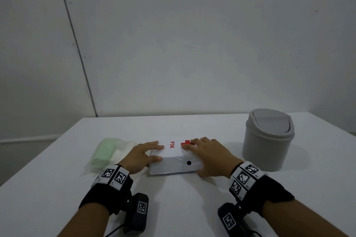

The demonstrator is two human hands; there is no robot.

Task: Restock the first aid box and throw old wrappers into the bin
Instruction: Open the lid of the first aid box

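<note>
first aid box [173, 155] centre of the table [173, 208], long axis nine-to-three, snap front facing six; left hand [141, 157] and right hand [210, 155] rest flat-fingered on its ends, bin [267, 140] at two.

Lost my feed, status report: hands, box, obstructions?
Left hand and right hand flat on closed first aid box. Supply bag left, swing-lid bin right. Nothing in the way.

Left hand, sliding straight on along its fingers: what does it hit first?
Probably the fingertips of the right hand: the left hand points across the first aid box lid, past the P3K print, towards them. Depth unclear.
</note>
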